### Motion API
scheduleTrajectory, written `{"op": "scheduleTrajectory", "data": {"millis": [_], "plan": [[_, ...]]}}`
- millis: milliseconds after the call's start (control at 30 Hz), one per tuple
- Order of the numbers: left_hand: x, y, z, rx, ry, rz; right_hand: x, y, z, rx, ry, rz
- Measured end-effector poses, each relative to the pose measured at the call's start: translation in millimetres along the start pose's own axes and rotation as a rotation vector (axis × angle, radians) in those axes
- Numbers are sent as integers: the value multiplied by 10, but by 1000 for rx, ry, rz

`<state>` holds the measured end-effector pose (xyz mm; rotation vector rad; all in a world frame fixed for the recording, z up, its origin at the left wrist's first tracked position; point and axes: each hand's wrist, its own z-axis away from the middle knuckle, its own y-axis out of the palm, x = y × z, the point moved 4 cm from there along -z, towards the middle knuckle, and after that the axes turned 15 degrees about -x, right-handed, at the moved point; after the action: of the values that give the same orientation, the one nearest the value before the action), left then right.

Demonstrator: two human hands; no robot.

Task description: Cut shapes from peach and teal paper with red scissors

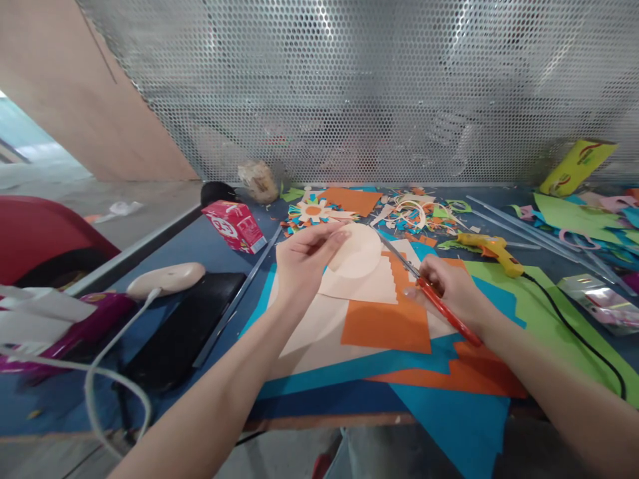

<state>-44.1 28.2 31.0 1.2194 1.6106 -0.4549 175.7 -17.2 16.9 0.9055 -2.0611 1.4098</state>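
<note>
Between the thumb and fingers of my left hand (312, 253) is a round cream paper disc (360, 251), held up above the sheets. My right hand (452, 289) is closed around red-handled scissors (444, 309). Their metal blades point up and left, with the tips close by the disc's right edge; whether they touch it I cannot tell. Below both hands lie stacked sheets: cream paper (319, 332), orange paper (384, 329) and blue paper (449, 419), some with stepped cut edges. Behind the disc, a paper flower (314, 211) with an orange centre rests among scraps.
A yellow glue gun (492, 249) with a black cable lies right, near glue sticks (534, 229) and green paper (554, 306). At left are a pink box (234, 226), a black phone-like slab (187, 329) and a white corded device (167, 279). Perforated metal (349, 86) stands behind the table.
</note>
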Motion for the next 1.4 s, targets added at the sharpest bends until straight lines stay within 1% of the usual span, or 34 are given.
{"op": "scheduleTrajectory", "data": {"millis": [200,367,533,800,1033,1267,1400], "plan": [[7,3,19,24,-11,-38,-21,14,5,47,-2,23],[29,-10,32,30,-7,-84,-16,15,9,45,-3,39],[42,-15,28,42,7,-70,-1,8,11,34,-5,17],[24,2,0,60,-17,-63,-12,-3,3,3,-23,1],[-16,8,-65,149,-21,-67,-20,-5,-14,6,-33,10],[41,5,-160,237,-55,-83,-25,-12,-40,51,-44,35],[56,11,-198,239,-60,-69,-19,-39,-69,51,-41,43]]}}
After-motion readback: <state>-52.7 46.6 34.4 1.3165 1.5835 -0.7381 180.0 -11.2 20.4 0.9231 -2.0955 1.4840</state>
